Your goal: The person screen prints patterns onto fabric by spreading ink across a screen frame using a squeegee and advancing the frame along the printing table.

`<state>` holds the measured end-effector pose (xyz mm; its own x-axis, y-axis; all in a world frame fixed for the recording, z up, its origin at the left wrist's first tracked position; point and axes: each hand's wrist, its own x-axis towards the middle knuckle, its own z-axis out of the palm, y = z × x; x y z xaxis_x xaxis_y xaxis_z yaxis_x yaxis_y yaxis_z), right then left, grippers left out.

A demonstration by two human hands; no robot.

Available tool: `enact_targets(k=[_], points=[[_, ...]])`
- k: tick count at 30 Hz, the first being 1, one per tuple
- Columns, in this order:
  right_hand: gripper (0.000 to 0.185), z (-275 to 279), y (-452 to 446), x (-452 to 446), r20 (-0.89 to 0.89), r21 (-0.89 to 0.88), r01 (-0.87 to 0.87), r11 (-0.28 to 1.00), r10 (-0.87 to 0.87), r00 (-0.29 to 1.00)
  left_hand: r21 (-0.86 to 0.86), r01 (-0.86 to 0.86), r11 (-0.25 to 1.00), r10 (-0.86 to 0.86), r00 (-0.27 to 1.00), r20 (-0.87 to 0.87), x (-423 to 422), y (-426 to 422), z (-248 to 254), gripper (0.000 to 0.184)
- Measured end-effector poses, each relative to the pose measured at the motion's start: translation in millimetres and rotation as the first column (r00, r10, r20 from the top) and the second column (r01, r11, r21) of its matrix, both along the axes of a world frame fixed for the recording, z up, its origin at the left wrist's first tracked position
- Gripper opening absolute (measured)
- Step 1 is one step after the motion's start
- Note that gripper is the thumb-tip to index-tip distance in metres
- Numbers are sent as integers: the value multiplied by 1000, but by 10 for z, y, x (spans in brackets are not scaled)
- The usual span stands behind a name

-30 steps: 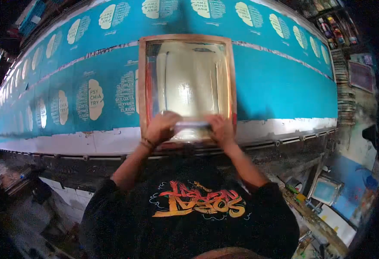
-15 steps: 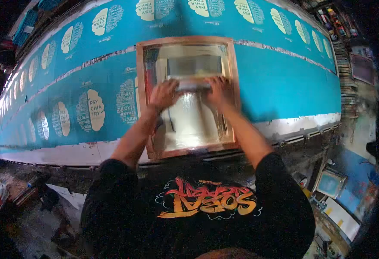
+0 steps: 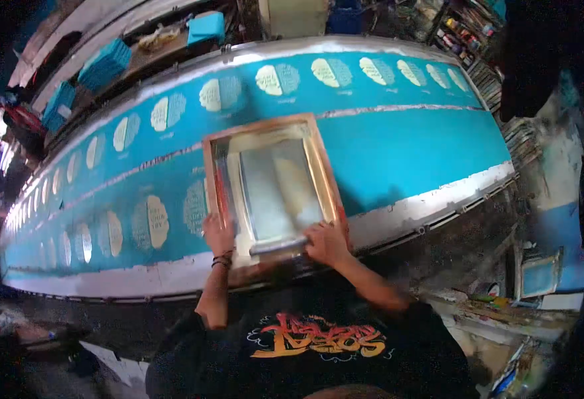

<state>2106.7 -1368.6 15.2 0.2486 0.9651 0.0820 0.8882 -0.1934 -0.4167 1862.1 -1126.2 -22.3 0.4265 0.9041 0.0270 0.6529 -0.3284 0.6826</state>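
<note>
A wood-framed printing screen [image 3: 324, 159] rests at the front part of a long table, over blue fabric. Pale and grey patches show on its mesh. Across its near end lies a squeegee [image 3: 277, 247], and my right hand [image 3: 327, 243] has its fingers closed around the right end of it. My left hand [image 3: 219, 233] is off the squeegee and grips the screen's left rail, somewhat blurred. A dark band circles my left wrist.
The blue fabric [image 3: 405, 149] carries rows of pale brain-shaped prints. Stacks of folded blue cloth [image 3: 106, 63] lie on a shelf beyond the table. Colourful containers [image 3: 465, 33] stand at far right. A small framed screen [image 3: 539, 274] leans at right.
The squeegee has come from the screen's middle to its near end. My left hand has let go of it and moved to the left rail. The view has shifted and turned.
</note>
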Motion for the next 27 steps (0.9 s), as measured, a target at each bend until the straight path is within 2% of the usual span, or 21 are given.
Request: enact_targets(k=[2, 3, 5, 6, 8, 10, 11, 12, 14, 16, 17, 18, 19, 20, 21, 22, 24, 25, 27], points=[[36, -102, -206, -104, -19, 26, 9, 1000, -8, 1000, 323, -79, 943, 179, 939, -293, -225, 220, -485, 45], [36, -134, -309, -161, -15, 33, 13, 999, -12, 1000, 329, -77, 941, 177, 941, -288, -297, 258, -653, 45], [44, -138, -328, -171, 62, -6, -13, 1000, 13, 998, 222, -105, 969, 126, 988, -85, -386, 423, -851, 51], [44, -104, -218, -93, 67, 2, -17, 1000, 17, 998, 229, -110, 967, 131, 988, -79, -364, 455, -801, 51], [51, -105, 62, 29, 85, -27, -51, 998, 53, 995, 67, -133, 989, 132, 991, 21, -310, 442, -617, 50], [51, -243, 661, 299, 44, 17, -9, 1000, 8, 999, 36, -138, 990, 134, 986, 100, -407, 418, -659, 53], [48, -499, 1027, 521, 74, 121, 1, 993, -10, 997, -15, -139, 990, 140, 976, 169, -399, 408, -646, 60], [45, -616, 1339, 710, 97, 222, 8, 975, -31, 995, -4, -139, 990, 138, 976, 170, -338, 394, -512, 60], [41, -432, 2036, 1059, 4, 107, 101, 989, -102, 995, -261, -189, 947, 233, 962, 146, -260, 315, -208, 68], [35, -562, 2480, 1367, -28, 201, 113, 973, -110, 994, -233, -178, 956, 224, 956, 189, -209, 362, -234, 61], [35, -412, 2530, 1399, -33, 202, 115, 973, -110, 993, -297, -162, 941, 229, 951, 206, -153, 383, -129, 61], [37, -193, 2525, 1399, -124, -14, 165, 986, -165, 978, -328, -152, 932, 232, 948, 218, -151, 380, -169, 61], [38, -84, 2428, 1422, -160, -120, 179, 977, -197, 967, -360, -143, 922, 236, 944, 230, -144, 376, -194, 61], [39, 9, 2332, 1448, -185, -226, 188, 956, -232, 955, -137, -165, 977, 183, 975, 128, -197, 441, -448, 61], [38, -166, 2064, 1487, -176, -76, 249, 966, -259, 950, 92, -157, 983, 157, 988, 14, -155, 426, -466, 62], [38, -333, 1783, 1528, -174, 79, 302, 950, -285, 943, 94, -162, 982, 161, 987, 21, -132, 387, -481, 62], [37, -709, 1150, 1613, -62, 129, 505, 854, -501, 863, -124, -196, 973, 206, 976, 74, 37, 243, -146, 64], [37, -1018, 831, 1857, -157, 81, 432, 898, -417, 895, -122, -198, 973, 208, 975, 77, 188, 200, -218, 64], [37, -1096, 431, 2178, -257, 39, 354, 935, -333, 907, -8, -196, 981, 195, 969, 153, 530, 68, -499, 65]])
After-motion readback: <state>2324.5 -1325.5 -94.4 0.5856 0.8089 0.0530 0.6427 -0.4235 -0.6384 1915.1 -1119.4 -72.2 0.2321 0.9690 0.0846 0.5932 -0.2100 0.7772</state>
